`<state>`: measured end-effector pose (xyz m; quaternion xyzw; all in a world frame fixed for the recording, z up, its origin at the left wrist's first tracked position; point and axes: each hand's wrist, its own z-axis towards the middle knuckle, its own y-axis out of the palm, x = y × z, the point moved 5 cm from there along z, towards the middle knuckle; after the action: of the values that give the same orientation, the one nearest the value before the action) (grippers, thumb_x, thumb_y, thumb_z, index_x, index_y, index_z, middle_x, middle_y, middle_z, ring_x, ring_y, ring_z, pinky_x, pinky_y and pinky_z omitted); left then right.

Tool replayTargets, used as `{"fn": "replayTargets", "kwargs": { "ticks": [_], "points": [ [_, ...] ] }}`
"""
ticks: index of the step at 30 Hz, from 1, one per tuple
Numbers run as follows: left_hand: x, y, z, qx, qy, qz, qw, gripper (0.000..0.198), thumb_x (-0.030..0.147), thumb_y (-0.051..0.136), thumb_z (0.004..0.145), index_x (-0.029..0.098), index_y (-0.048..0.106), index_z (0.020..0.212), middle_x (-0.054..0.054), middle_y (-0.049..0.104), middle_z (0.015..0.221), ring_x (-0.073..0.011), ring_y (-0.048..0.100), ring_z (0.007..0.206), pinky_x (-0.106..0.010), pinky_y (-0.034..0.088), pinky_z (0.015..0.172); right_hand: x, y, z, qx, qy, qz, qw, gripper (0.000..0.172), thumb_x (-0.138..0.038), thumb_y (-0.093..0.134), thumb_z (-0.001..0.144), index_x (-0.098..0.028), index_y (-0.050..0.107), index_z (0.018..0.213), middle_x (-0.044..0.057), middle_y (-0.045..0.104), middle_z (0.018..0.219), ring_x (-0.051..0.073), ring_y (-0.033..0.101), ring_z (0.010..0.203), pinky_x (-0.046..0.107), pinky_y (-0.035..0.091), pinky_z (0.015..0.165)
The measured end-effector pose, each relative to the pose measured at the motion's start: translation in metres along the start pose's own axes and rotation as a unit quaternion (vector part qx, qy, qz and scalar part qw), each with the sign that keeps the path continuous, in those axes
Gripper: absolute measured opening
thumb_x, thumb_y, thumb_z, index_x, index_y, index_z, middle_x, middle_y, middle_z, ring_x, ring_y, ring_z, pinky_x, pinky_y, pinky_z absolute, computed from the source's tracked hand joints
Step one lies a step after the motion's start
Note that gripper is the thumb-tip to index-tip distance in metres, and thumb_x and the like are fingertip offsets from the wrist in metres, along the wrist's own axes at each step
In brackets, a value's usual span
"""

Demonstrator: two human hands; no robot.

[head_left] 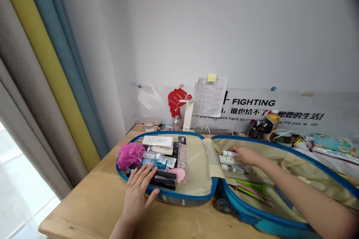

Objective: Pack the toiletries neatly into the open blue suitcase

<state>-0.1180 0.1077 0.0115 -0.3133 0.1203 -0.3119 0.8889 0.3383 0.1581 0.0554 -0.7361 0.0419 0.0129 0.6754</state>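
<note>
Two bare hands are at work inside the open suitcase [168,194] with the blue rim, as I watch from my far seat. Nearest to me, the left hand [137,190] lies with its fingers spread wide over a black bottle [164,179] in the left half of the case, and it seems not closed around it. The right hand [246,155] reaches into the right half, at a row of white tubes [228,153]; I cannot tell if it holds one or only touches them. Beside the black bottle are a pink bath puff [130,155] and white boxes [157,141]. Farther, on the wooden table [84,198], stand a drinking glass [149,124] and a yellow drink bottle [272,121], and on the wall a printed sheet [209,97] hangs over a FIGHTING poster [252,101].
</note>
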Motion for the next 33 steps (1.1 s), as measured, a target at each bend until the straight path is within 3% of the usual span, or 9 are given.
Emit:
{"fn": "replayTargets", "kwargs": {
  "ticks": [5, 8, 12, 17, 21, 24, 28, 33],
  "points": [
    [0.001, -0.002, 0.002, 0.0, -0.007, -0.009, 1.0, 0.048, 0.042, 0.051, 0.089, 0.024, 0.053, 0.134, -0.007, 0.062, 0.134, -0.0255, 0.057, 0.122, -0.039, 0.036, 0.104, -0.007, -0.026, -0.01, 0.055, 0.043, 0.019, 0.997, 0.025, -0.038, 0.059, 0.088, -0.016, 0.062, 0.099, 0.005, 0.064, 0.099, 0.014, 0.06, 0.085, 0.035, 0.05, 0.081],
    [0.002, -0.002, 0.003, -0.001, -0.007, -0.009, 1.0, 0.047, 0.043, 0.051, 0.089, 0.024, 0.055, 0.132, -0.007, 0.063, 0.131, -0.0257, 0.058, 0.12, -0.04, 0.036, 0.103, -0.036, -0.054, -0.017, 0.095, 0.042, 0.047, 0.993, 0.027, -0.031, 0.052, 0.087, -0.016, 0.061, 0.107, 0.009, 0.065, 0.097, 0.017, 0.06, 0.082, 0.033, 0.048, 0.075],
    [0.001, -0.003, 0.003, 0.006, -0.013, -0.024, 1.0, 0.044, 0.043, 0.052, 0.089, 0.024, 0.057, 0.128, -0.007, 0.066, 0.126, -0.0258, 0.059, 0.117, -0.04, 0.037, 0.101, -0.126, -0.063, -0.019, 0.062, -0.052, 0.097, 0.992, 0.033, -0.028, 0.05, 0.085, -0.018, 0.061, 0.115, 0.006, 0.068, 0.098, 0.017, 0.062, 0.08, 0.029, 0.048, 0.07],
    [0.001, -0.003, 0.003, 0.01, -0.027, -0.04, 0.999, 0.043, 0.043, 0.053, 0.088, 0.025, 0.059, 0.126, -0.008, 0.067, 0.124, -0.026, 0.059, 0.116, -0.04, 0.039, 0.1, -0.255, -0.032, -0.009, -0.039, -0.193, 0.117, 0.973, 0.026, -0.033, 0.066, 0.083, -0.016, 0.064, 0.103, 0.003, 0.067, 0.099, 0.015, 0.063, 0.088, 0.034, 0.051, 0.081],
    [0.0, -0.001, 0.001, 0.014, -0.033, -0.031, 0.999, 0.042, 0.044, 0.053, 0.089, 0.025, 0.059, 0.126, -0.008, 0.066, 0.124, -0.0259, 0.058, 0.117, -0.04, 0.038, 0.1, -0.313, -0.013, 0.003, -0.065, -0.233, 0.116, 0.963, 0.028, -0.04, 0.061, 0.088, -0.016, 0.065, 0.103, 0.003, 0.067, 0.1, 0.016, 0.063, 0.091, 0.037, 0.052, 0.084],
    [0.0, -0.001, 0.0, 0.025, -0.027, -0.026, 0.999, 0.042, 0.044, 0.052, 0.09, 0.024, 0.059, 0.126, -0.008, 0.066, 0.123, -0.0263, 0.057, 0.118, -0.04, 0.038, 0.099, -0.33, -0.005, 0.007, -0.065, -0.244, 0.124, 0.96, 0.024, -0.032, 0.063, 0.086, -0.017, 0.067, 0.104, 0.003, 0.07, 0.101, 0.016, 0.064, 0.093, 0.032, 0.051, 0.083],
    [0.001, -0.002, 0.0, 0.028, -0.018, -0.026, 0.999, 0.042, 0.043, 0.051, 0.09, 0.023, 0.058, 0.126, -0.008, 0.066, 0.123, -0.0263, 0.057, 0.117, -0.041, 0.036, 0.1, -0.333, -0.001, 0.006, -0.075, -0.248, 0.142, 0.955, 0.02, -0.027, 0.062, 0.086, -0.022, 0.068, 0.104, 0.001, 0.072, 0.1, 0.014, 0.065, 0.09, 0.027, 0.051, 0.082],
    [0.001, -0.002, 0.001, 0.009, -0.023, -0.027, 0.999, 0.042, 0.043, 0.05, 0.091, 0.023, 0.057, 0.127, -0.008, 0.065, 0.126, -0.026, 0.056, 0.118, -0.042, 0.034, 0.103, -0.3, -0.024, 0.01, -0.066, -0.236, 0.161, 0.956, 0.027, -0.039, 0.057, 0.091, -0.017, 0.065, 0.105, 0.004, 0.068, 0.107, 0.016, 0.064, 0.096, 0.038, 0.052, 0.088]
  ]
}}
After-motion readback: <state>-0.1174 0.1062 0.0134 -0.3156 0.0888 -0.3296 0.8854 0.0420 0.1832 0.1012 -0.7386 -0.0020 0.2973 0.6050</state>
